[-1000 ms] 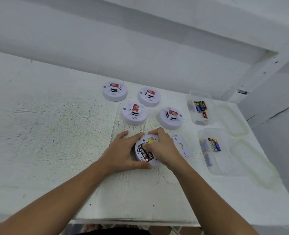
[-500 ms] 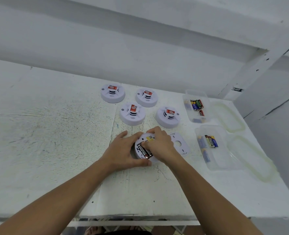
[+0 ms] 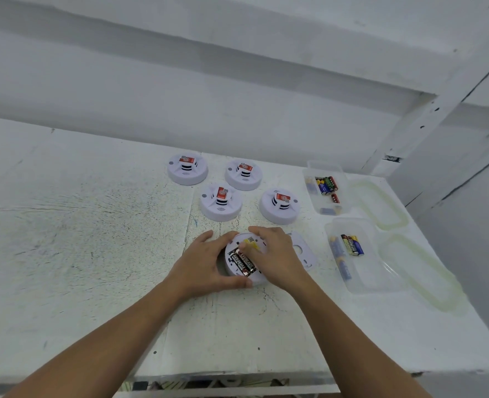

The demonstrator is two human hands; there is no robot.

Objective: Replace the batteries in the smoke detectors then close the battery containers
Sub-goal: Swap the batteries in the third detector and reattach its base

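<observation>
While the left hand [image 3: 201, 262] clasps the upturned detector [image 3: 259, 278] at its 9 o'clock rim, the right hand [image 3: 275, 254], curled, thumbs the batteries [image 3: 242, 262], pinching or pressing I cannot tell; best seat them flat

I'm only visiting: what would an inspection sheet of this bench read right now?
Surface: white table, scuffed and speckled.
Job's things: open detector with two batteries in it; cover beside it on the right; four detectors face up behind; two open boxes holding loose batteries, lids beside them.
Clutter: nothing seen.
Hands: left hand grips the open detector's rim; right hand lies over it, fingertip at the batteries, grip unclear.
Cables: nothing seen.
Surroundings: white wall behind, beam at right.
</observation>
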